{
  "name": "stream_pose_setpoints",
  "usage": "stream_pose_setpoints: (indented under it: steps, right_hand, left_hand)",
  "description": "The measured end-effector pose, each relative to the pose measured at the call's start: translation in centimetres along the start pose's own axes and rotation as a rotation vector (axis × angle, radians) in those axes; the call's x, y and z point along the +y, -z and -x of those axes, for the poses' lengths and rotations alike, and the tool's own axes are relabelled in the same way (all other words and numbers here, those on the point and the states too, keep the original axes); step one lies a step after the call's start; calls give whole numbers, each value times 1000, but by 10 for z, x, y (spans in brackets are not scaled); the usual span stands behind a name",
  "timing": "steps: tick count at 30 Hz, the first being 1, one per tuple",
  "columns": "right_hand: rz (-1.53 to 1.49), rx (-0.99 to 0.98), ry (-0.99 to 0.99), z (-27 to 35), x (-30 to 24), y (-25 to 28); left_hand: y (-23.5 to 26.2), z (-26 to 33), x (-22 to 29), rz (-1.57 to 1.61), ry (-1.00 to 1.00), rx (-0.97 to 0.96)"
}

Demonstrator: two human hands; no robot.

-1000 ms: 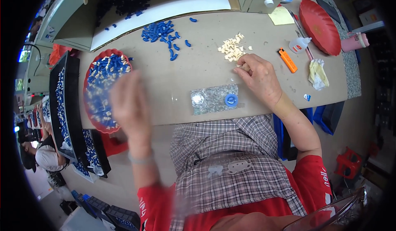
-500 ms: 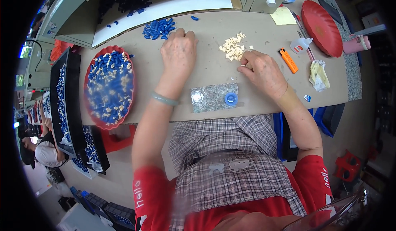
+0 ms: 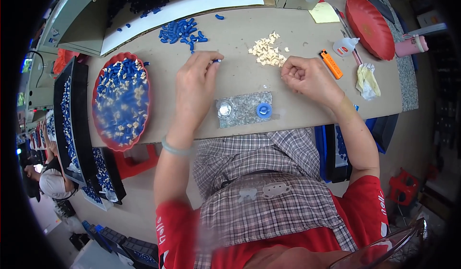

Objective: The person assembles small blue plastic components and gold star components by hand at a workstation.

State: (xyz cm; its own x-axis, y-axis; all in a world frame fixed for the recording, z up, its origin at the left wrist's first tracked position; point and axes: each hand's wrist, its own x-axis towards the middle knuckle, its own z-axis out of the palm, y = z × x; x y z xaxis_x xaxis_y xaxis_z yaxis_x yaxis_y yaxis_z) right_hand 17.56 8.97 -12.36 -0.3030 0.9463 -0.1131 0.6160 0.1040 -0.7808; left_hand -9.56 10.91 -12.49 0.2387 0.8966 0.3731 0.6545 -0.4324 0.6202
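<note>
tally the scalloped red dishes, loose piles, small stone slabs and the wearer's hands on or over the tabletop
Scalloped red dishes: 2 (left dish, right dish)
Loose piles: 2 (blue pile, cream pile)
Small stone slab: 1
Hands: 2 (left hand, right hand)
Total: 7

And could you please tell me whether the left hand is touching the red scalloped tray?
Apart: the head view shows a strip of bare tabletop between the left hand and the red scalloped tray.
</note>
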Motion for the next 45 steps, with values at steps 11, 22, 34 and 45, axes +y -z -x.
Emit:
stream_pose_setpoints:
  steps: [11, 22, 34, 45]
  right_hand:
    - [-903, -196, -254, 28, 2, -16]
    - [-789, -255, -274, 33, -20, -26]
    - [-565, -269, -359, 28, -29, -29]
    - [-370, -255, -399, 25, -48, -28]
  left_hand:
    - [6, 56, 27, 479, 242, -210]
    - [8, 64, 33, 415, 167, -164]
    - [9, 70, 32, 448, 196, -137]
    - [7, 72, 36, 451, 142, -151]
